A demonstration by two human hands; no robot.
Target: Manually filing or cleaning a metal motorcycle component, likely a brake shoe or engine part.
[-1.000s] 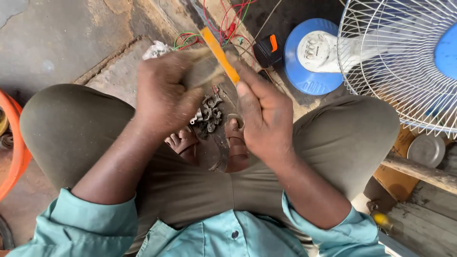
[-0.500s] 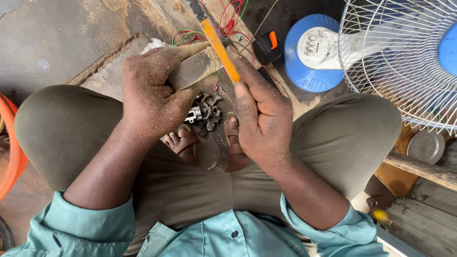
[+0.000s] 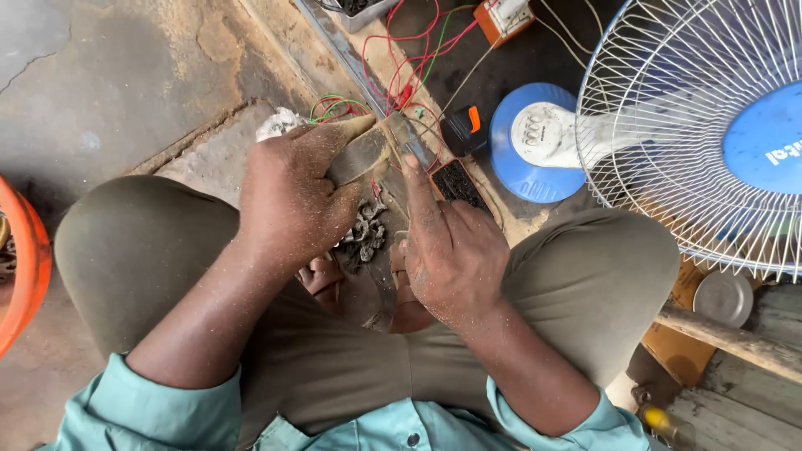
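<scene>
Between the person's raised knees, a flat tan strip of wood [image 3: 361, 154] is gripped in the left hand [image 3: 292, 205], whose fingers wrap tightly round its near end while the far end points out toward the tangle of wires [image 3: 401, 75]. The right hand [image 3: 451, 250] is half closed, its forefinger stretched along the strip's far end; whether it pinches anything slim beneath is hidden, so I cannot tell. Both hands are dusted with fine sawdust. Just below them, on the ground by the bare toes, lies a small heap of grey metal bits [image 3: 366, 234]. A dark ridged block [image 3: 458, 182] sits just beside the right hand, and beyond it the blue fan base [image 3: 530, 142] and its white wire guard [image 3: 693, 125]. An orange tub rim [image 3: 25, 276] shows at far left. Dusty fingers could slip along the strip, and the forefinger lies close to its edge; a jolt might also scatter the metal bits toward the feet.
</scene>
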